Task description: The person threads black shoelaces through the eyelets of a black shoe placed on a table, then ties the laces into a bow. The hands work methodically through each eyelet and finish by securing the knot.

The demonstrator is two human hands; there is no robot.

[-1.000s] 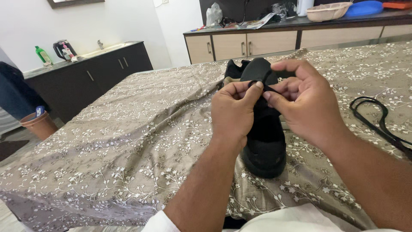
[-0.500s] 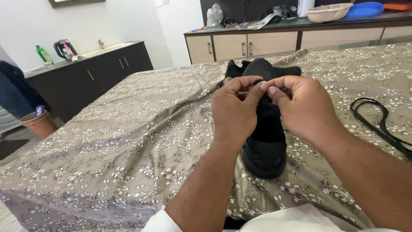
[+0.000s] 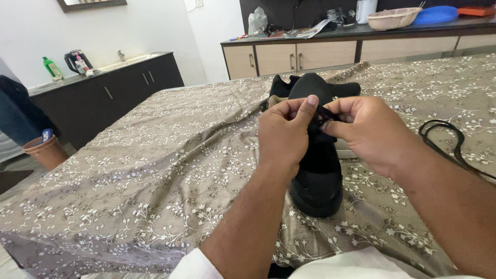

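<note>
A black shoe (image 3: 318, 175) stands on a bed covered with a brown floral bedspread (image 3: 155, 170), toe toward me. My left hand (image 3: 283, 135) and my right hand (image 3: 368, 132) meet over the shoe's upper. Both pinch the black lace (image 3: 321, 117) between thumb and fingers. A second black shoe (image 3: 281, 86) lies just behind, partly hidden by my hands. A loose black lace (image 3: 448, 142) lies on the bedspread to the right of my right forearm.
A dark cabinet (image 3: 103, 98) with a sink, a green bottle (image 3: 52, 67) and a kettle (image 3: 73, 60) stands at the left. A wooden sideboard (image 3: 310, 51) with a basket and clutter runs along the back. A brown pot (image 3: 45, 150) sits on the floor.
My hands have drawn a little closer together and shifted slightly on the lace. The shoe's tongue, held up earlier, is now lower behind my fingers.
</note>
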